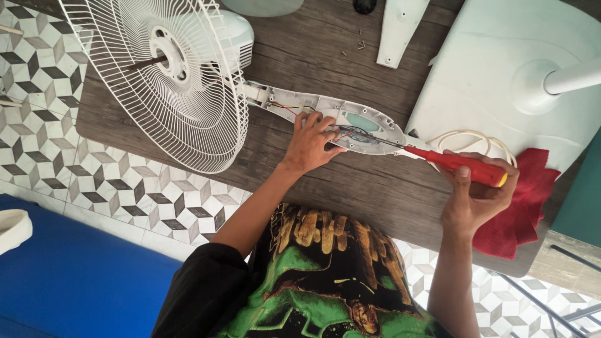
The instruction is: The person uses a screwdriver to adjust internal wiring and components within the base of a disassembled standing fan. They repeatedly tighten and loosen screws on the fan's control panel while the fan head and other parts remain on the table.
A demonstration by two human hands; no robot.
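An opened fan housing [338,119], a long white plastic shell with its cover off, lies flat on the wooden bench [350,181], with thin red, yellow and black wires [347,130] showing inside it. It runs from the white wire fan guard [169,81] at the upper left down toward the right. The left hand [311,143] rests on the middle of the housing, its fingers [325,128] bent and pressing down on the shell beside the wires, clamped on nothing that can be made out. The right hand [476,197] grips a screwdriver [460,164] with a red handle and a yellow end, fingers closed around the handle; the metal shaft reaches left into the open housing near the left fingertips. A coiled white cord [471,135] lies just behind the screwdriver handle. A red cloth [523,209] sits on the bench under and beside the right hand. The fan's pale base [482,69] with its round pole socket lies at the upper right, close to the housing's end. A separate white cover piece [397,31] lies near the top of the bench, and a few small screws [361,44] are scattered just left of it. Patterned floor tiles [44,125] show around the bench.
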